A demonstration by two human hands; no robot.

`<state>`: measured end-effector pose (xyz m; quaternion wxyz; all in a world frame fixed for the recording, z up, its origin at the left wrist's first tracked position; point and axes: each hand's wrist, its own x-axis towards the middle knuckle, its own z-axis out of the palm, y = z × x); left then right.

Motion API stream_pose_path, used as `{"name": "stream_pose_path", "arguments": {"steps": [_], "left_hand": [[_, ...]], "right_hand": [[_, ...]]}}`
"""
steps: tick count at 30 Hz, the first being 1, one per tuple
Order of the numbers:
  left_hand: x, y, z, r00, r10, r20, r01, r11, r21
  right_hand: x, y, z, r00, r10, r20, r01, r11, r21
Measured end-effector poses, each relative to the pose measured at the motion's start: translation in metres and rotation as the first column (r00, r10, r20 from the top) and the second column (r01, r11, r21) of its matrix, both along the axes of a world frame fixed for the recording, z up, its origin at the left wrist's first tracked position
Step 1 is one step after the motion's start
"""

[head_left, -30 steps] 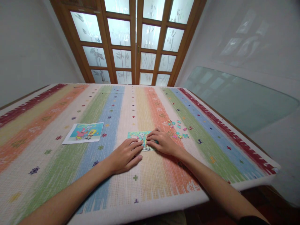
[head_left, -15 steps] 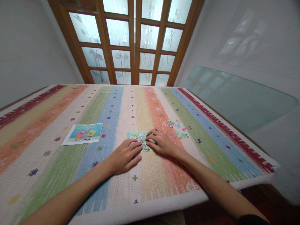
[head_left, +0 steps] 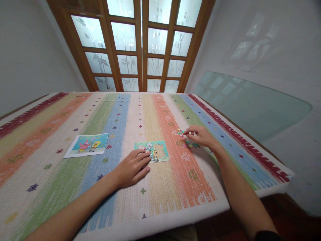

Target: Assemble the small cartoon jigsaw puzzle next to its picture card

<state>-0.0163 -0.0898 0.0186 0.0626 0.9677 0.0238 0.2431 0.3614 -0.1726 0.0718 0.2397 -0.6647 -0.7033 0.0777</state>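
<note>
A small, partly built jigsaw puzzle [head_left: 152, 150] with a teal cartoon picture lies on the striped cloth near the table's middle. My left hand [head_left: 131, 168] rests flat beside its lower left corner, fingers stretched out and touching its edge. My right hand [head_left: 199, 136] is further right, over a scatter of loose puzzle pieces [head_left: 188, 144], its fingertips pinched at a piece on the pile's far side. What the pinch holds is too small to name.
A printed cartoon reference picture [head_left: 87, 145] lies on the cloth to the left. The striped tablecloth [head_left: 75, 187] covers the whole table, whose edge runs close along the right. Wooden glass-paned doors [head_left: 140, 50] stand behind the table.
My right hand has left the puzzle and moved right to the loose pieces, uncovering the puzzle's right half. My left hand has stayed in place.
</note>
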Motion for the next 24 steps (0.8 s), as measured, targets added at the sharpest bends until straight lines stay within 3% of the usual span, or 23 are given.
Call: {"name": "stream_pose_path", "arguments": {"steps": [6, 9, 17, 21, 24], "left_hand": [[0.0, 0.0, 0.002, 1.0, -0.001, -0.001, 0.002, 1.0, 0.022], [0.0, 0.0, 0.001, 1.0, 0.001, 0.004, -0.001, 1.0, 0.015], [0.0, 0.001, -0.001, 1.0, -0.001, 0.004, 0.001, 1.0, -0.007], [0.0, 0.001, 0.001, 1.0, -0.002, -0.002, 0.002, 1.0, 0.004], [0.0, 0.001, 0.001, 1.0, -0.003, -0.003, 0.003, 1.0, 0.009]], "right_hand": [[0.022, -0.009, -0.002, 0.994, 0.11, 0.02, -0.099, 0.949, -0.298], [0.023, -0.01, -0.005, 0.995, 0.097, -0.011, -0.094, 0.92, -0.38], [0.019, -0.009, -0.003, 1.0, 0.005, -0.01, -0.009, 0.903, -0.429], [0.015, -0.01, 0.002, 0.989, 0.023, -0.146, -0.081, 0.911, -0.405], [0.004, -0.009, 0.005, 0.944, 0.049, -0.326, -0.158, 0.935, -0.317]]}}
